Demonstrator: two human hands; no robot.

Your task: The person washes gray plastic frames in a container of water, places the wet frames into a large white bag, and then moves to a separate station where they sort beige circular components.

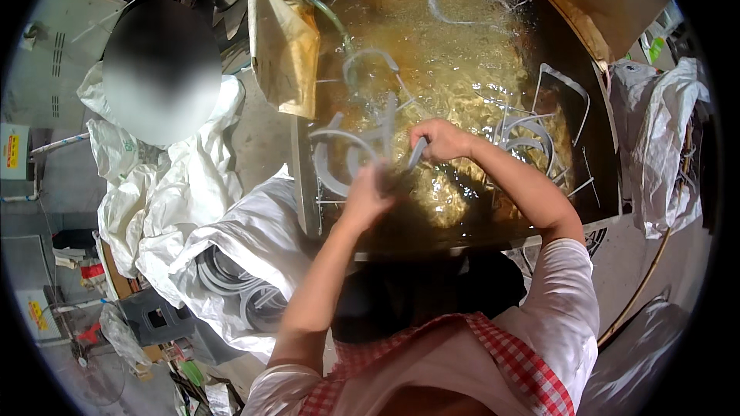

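White sacks (177, 208) left of tank, brown bag (284, 46) on rim, green hose (327, 15).

Grey curved pieces (339, 156), seemingly amber water (455, 62)

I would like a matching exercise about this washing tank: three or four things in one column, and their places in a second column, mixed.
Things:
1. right hand
2. left hand
3. white sack
4. brown bag

Places:
A. hangs over the tank's left wall, at the far end
B. on the floor left of the tank, with grey curved parts inside
C. over the yellowish water, gripping a grey curved part
D. at the tank's near edge, blurred

Pairs: 1-C, 2-D, 3-B, 4-A
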